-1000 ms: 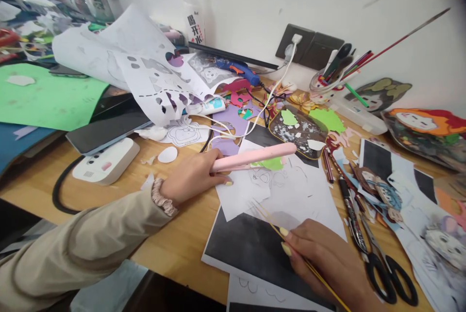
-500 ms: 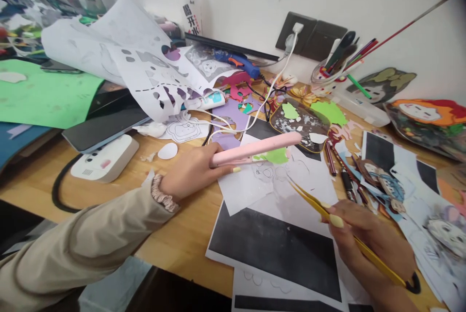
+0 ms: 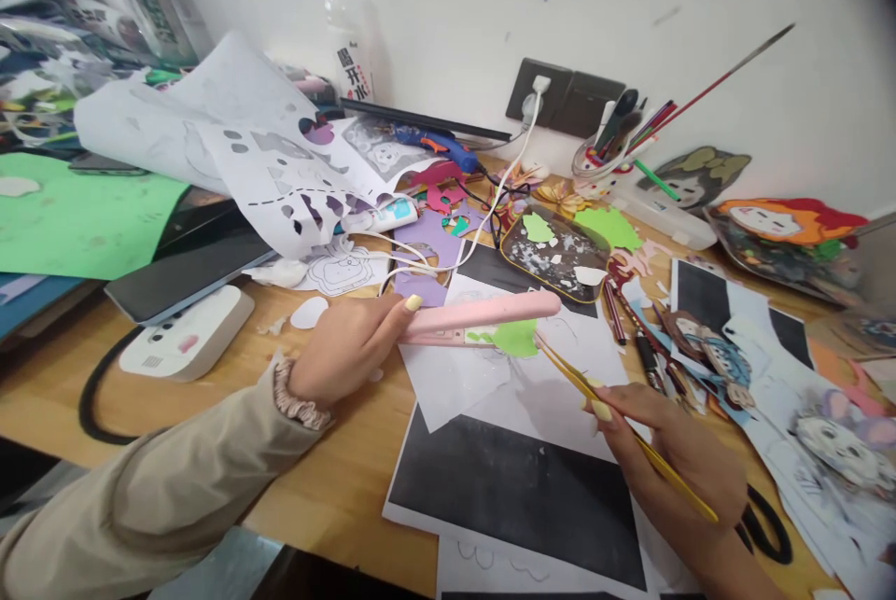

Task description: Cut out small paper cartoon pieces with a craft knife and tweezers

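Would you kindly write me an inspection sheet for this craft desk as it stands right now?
Surface: wooden desk, mostly covered with paper.
Job's things: pink flat iron lying over a green paper piece; yellow tweezers with tips beside that piece.
Clutter: cut white sheets, black prints, paper figures, scissors, pen cup, bottle, glue gun.
Grippers: left hand has its grip on the iron's handle; right hand pinches the tweezers.
Cables: white cable running to the wall socket; black cable looped at the desk's left.
Surroundings: white wall.
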Demonstrator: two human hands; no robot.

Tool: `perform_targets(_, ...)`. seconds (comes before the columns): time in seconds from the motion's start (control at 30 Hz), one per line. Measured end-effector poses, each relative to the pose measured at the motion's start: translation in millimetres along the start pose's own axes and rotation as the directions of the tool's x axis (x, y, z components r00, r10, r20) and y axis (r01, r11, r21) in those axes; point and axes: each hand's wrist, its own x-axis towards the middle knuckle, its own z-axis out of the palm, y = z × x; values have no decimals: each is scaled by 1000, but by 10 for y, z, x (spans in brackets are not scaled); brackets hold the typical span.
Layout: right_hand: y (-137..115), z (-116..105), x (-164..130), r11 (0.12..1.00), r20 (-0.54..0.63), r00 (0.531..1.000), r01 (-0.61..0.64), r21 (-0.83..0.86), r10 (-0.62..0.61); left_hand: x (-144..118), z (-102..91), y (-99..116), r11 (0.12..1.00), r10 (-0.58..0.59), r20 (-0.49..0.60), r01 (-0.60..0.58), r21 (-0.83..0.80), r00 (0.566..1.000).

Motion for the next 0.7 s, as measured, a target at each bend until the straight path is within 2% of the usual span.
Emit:
perform_targets(0.17, -43, 9, 38, 996, 29, 996, 80, -35, -79, -22, 7, 3, 998, 2, -60, 2, 69, 998)
perform_targets(0.47, -44, 24, 49, 999, 105, 994, 44, -11, -42, -29, 12, -1, 979, 22, -104, 0, 204, 994)
perform_targets(0.7, -86, 31, 62, 992, 100, 987, 126, 6, -126, -45, 28, -4, 985, -22, -145, 47, 169, 989)
